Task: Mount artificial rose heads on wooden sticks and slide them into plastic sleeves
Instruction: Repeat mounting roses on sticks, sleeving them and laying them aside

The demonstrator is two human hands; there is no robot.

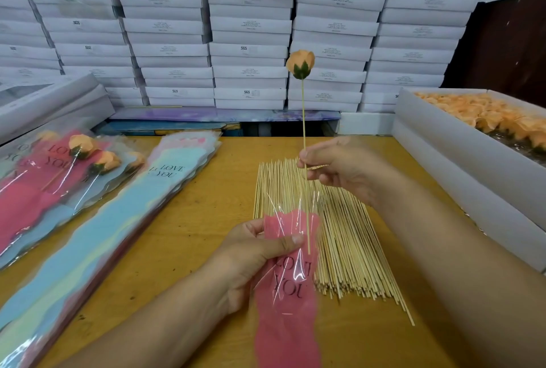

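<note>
Sleeve [288, 293] at lower centre, biggest piece: thin slippery film, floppy, so my left hand [254, 252] pinches it near the mouth, thumb on top. Stick [304, 143] mid-frame, upright, tip already inside the mouth; light, stiff, likely snaps if bent. My right hand [339, 166] pinches it mid-length. Rose [300, 64] on top, soft, so I keep my hands off it.

Stacked white cartons [248, 27] behind a yellow wooden table [183, 234].
</note>
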